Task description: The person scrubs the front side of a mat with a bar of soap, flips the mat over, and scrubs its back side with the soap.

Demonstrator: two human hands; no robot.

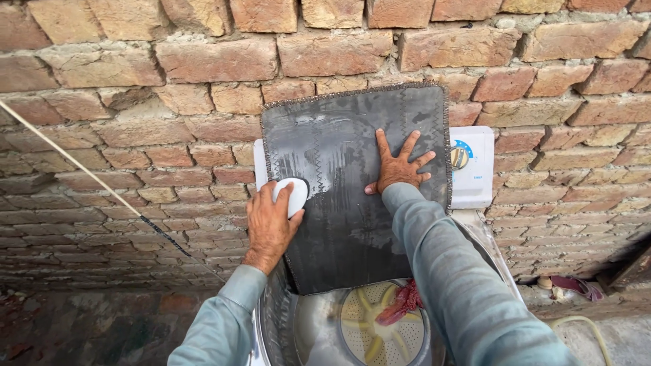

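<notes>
1. The left hand point(269, 226) has its fingers clamped on a white bar of soap point(292, 195), pressed to the dark mat point(352, 224).
2. The right hand point(401, 167) lies flat on the mat, fingers spread apart.
3. The mat leans against the washing machine point(475, 166) (brick wall point(135, 102) behind), above the tub point(319, 332).

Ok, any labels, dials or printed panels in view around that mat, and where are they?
Round dial label: on the white control panel right of the dark mat, blue and yellow.
Small blue mark: lower right of that panel, too small to make out.
No packages, signs or screens.
</notes>
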